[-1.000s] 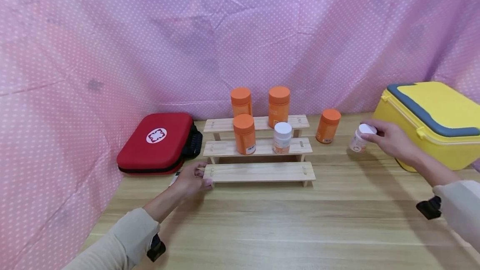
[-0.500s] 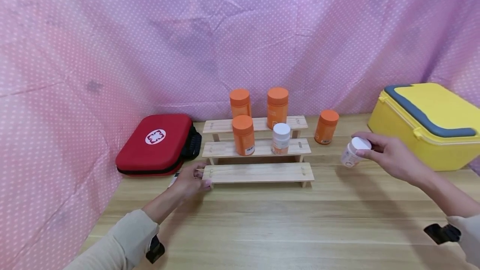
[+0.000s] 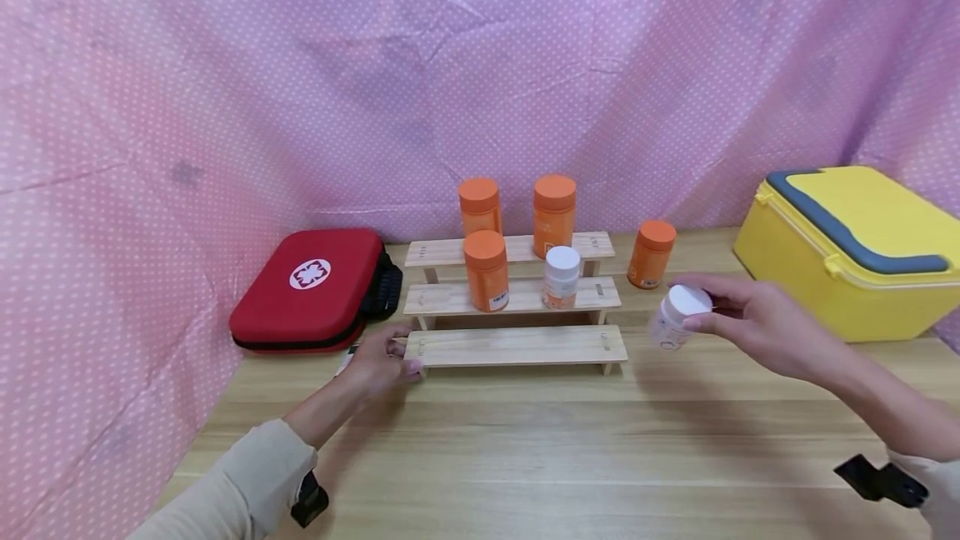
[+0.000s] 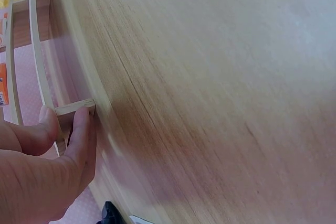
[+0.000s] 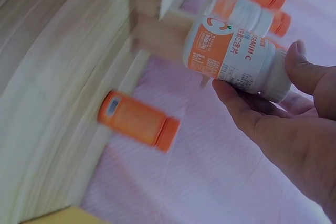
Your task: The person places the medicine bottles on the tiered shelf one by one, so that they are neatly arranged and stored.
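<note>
My right hand (image 3: 776,327) grips a small white vitamin C bottle (image 3: 670,327) near its white cap, holding it tilted over the table to the right of the rack. In the right wrist view the orange-and-white label of this bottle (image 5: 231,53) is plain. At the left end of a three-step wooden rack (image 3: 517,347), my left hand (image 3: 375,362) pinches the lowest step's leg between thumb and fingers. Orange bottles (image 3: 555,219) stand on the top step. On the middle step are an orange bottle (image 3: 487,273) and a white bottle (image 3: 562,277).
Another orange bottle (image 3: 651,255) stands on the table right of the rack. A yellow box (image 3: 847,273) with a grey-edged lid sits at the far right. To the left lies a red first-aid case (image 3: 307,290). Behind hangs a pink dotted cloth (image 3: 450,65).
My right hand has carried the white bottle left and nearer to me, from beside the yellow box toward the rack. My left hand has stayed at the rack's leg.
</note>
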Demonstrator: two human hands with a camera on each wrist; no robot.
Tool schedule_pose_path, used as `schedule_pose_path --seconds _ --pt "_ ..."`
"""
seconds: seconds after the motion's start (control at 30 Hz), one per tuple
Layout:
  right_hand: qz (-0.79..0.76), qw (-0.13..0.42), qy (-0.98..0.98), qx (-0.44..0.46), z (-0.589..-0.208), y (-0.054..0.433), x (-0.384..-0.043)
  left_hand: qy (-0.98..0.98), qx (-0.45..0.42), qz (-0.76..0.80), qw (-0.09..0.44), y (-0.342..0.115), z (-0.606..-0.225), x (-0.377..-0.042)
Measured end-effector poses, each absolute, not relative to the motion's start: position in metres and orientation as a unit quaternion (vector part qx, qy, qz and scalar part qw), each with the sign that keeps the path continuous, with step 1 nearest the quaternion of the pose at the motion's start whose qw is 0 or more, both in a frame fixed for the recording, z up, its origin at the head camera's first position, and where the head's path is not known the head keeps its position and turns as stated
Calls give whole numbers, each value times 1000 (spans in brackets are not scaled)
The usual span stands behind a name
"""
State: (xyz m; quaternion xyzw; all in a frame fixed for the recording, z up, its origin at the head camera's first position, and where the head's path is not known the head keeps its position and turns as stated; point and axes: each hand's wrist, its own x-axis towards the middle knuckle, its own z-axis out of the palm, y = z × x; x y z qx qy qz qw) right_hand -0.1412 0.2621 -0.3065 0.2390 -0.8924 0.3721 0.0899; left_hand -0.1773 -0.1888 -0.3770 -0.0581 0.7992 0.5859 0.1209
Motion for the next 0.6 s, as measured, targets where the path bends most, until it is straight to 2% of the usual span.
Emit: schedule_pose_path --seconds 0.23,0.6 --pt "412 49 -867 277 -298 227 -140 793 -53 595 120 -188 -378 -178" --pt "453 -3 -846 281 -297 154 -154 792 -54 595 123 -189 -377 -178"
